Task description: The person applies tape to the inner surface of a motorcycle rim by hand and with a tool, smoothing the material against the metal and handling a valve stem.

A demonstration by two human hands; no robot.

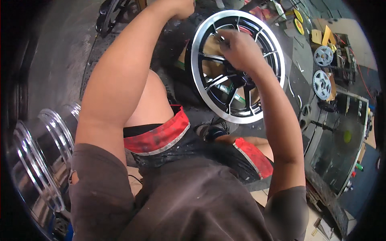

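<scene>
Around me is a workshop for wheels, as shown by a black-and-silver spoked wheel, shiny rims, two pale wheels and, indistinctly, what may be a framed glass panel.

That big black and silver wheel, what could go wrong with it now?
The bare right hand is over the wheel, so its fingers might get scraped or pinched among the spokes. A shoe shows near the wheel's lower edge, so if the wheel slipped, it could perhaps bump the foot.
</scene>
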